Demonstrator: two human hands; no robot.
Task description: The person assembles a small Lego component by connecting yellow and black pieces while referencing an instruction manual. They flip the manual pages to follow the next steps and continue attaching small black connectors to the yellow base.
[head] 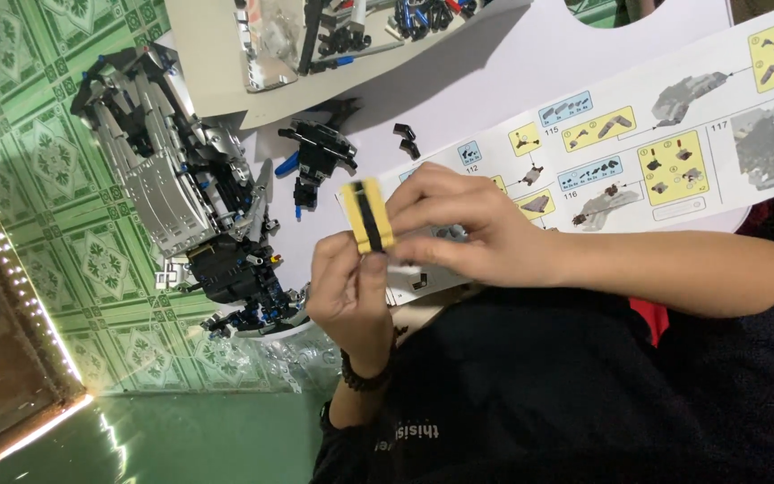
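Both hands meet over the table's near edge on a small yellow brick piece with a black stripe (367, 215). My left hand (351, 291), with a dark bead bracelet on the wrist, pinches the piece from below. My right hand (463, 229) reaches in from the right, its fingers closed on the piece's side. Behind the hands lies an open instruction booklet (656, 134) with pictured building steps.
A large grey and black brick-built model (181, 188) stands at the left on the white table (485, 81). A small black sub-assembly (320, 157) and loose black parts (405, 139) lie nearby. A cardboard tray of parts (315, 45) sits at the top. Green patterned floor (38, 143) lies left.
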